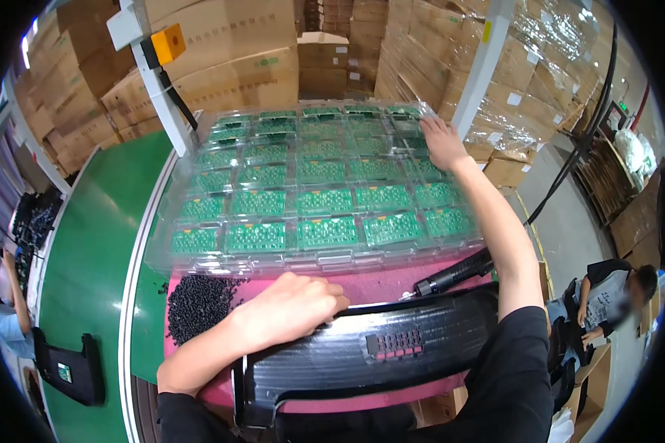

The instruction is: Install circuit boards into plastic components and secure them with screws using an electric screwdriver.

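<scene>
My right hand [445,145] reaches to the far right corner of a clear plastic tray [314,260], its fingers stretched out over the boards and rim there. Rows of green circuit boards [327,231] lie in the tray's pockets. My left hand [297,304] is curled closed at the far edge of a long black plastic panel [310,373]; its fingertips are turned down, and what they hold, if anything, is hidden. The panel lies before me with a slotted opening near its middle. Beyond its right half rests a black electric screwdriver [451,275].
Small black screws [199,303] lie heaped left on the pink mat [380,280]. A green conveyor [100,244] runs along the left, carrying another black panel [70,365]. Cardboard boxes [236,81] stack behind. Other people sit at left and right [606,303].
</scene>
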`<state>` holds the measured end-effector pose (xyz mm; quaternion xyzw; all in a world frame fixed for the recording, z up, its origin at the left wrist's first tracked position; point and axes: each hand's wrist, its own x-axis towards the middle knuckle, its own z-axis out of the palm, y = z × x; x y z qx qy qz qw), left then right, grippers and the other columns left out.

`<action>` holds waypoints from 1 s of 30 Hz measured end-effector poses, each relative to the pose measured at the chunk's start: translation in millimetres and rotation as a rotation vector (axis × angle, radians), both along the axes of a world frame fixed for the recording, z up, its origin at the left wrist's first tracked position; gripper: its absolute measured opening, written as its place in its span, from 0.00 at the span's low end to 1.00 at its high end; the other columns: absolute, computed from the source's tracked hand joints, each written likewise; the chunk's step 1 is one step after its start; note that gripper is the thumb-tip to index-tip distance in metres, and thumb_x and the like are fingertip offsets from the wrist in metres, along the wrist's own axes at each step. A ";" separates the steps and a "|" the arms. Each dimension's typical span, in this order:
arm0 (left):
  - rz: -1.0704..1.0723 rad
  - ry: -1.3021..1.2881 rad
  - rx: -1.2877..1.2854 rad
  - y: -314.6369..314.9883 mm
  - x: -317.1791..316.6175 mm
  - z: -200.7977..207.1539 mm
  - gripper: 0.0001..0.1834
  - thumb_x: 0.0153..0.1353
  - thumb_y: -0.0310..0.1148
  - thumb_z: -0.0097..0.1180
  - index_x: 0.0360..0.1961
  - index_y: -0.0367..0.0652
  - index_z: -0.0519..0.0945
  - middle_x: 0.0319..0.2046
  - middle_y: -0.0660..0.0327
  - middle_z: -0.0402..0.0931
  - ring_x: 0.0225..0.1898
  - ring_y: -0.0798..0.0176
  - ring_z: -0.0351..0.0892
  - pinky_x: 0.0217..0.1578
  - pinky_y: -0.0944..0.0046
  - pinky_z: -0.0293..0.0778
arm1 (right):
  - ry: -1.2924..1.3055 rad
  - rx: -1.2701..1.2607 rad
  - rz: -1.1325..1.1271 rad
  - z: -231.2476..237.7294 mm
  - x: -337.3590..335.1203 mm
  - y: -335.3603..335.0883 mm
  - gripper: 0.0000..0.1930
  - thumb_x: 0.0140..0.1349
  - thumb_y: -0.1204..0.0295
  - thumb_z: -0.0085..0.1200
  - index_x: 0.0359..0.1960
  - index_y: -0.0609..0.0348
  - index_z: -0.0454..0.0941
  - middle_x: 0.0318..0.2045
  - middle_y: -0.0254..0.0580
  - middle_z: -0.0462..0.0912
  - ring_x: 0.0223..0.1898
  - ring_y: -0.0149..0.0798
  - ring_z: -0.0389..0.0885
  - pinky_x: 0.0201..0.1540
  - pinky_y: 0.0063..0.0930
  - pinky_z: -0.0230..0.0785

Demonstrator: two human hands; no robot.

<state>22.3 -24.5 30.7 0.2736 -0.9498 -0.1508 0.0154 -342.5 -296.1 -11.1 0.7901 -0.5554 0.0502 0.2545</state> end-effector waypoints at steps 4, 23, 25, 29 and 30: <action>0.083 0.061 0.029 1.5 1.0 3.3 0.15 0.56 0.37 0.62 0.42 0.41 0.79 0.36 0.55 0.79 0.43 0.48 0.79 0.40 0.51 0.77 | -0.188 -0.309 0.434 43.3 25.1 63.3 0.20 0.52 0.79 0.57 0.49 0.62 0.74 0.51 0.42 0.76 0.57 0.46 0.71 0.60 0.41 0.61; 0.197 0.710 0.809 35.6 -29.9 -1.7 0.16 0.69 0.24 0.46 0.57 0.35 0.68 0.30 0.60 0.79 0.29 0.72 0.74 0.33 0.70 0.73 | -0.640 0.008 0.649 50.8 60.9 338.5 0.29 0.41 0.79 0.70 0.50 0.63 0.76 0.48 0.47 0.79 0.49 0.50 0.78 0.52 0.37 0.71; 0.190 0.671 0.844 36.0 -30.2 -1.9 0.17 0.69 0.24 0.46 0.58 0.35 0.67 0.30 0.60 0.79 0.29 0.72 0.74 0.32 0.70 0.72 | -0.653 0.010 0.633 45.5 59.0 345.2 0.30 0.40 0.79 0.70 0.50 0.64 0.76 0.48 0.47 0.79 0.49 0.49 0.78 0.52 0.37 0.71; 0.262 0.683 0.816 39.5 -34.8 -9.4 0.29 0.62 0.22 0.56 0.64 0.37 0.64 0.38 0.56 0.80 0.34 0.70 0.78 0.34 0.72 0.75 | -0.796 0.095 0.580 26.6 57.2 352.6 0.30 0.40 0.78 0.72 0.49 0.67 0.76 0.47 0.49 0.80 0.48 0.48 0.79 0.51 0.36 0.72; 0.321 0.744 0.686 40.4 -37.4 -11.7 0.33 0.58 0.21 0.60 0.65 0.39 0.64 0.41 0.56 0.80 0.35 0.70 0.79 0.35 0.73 0.77 | -0.869 0.125 0.553 21.3 56.1 353.6 0.30 0.40 0.78 0.72 0.49 0.67 0.76 0.47 0.49 0.80 0.48 0.48 0.80 0.51 0.36 0.72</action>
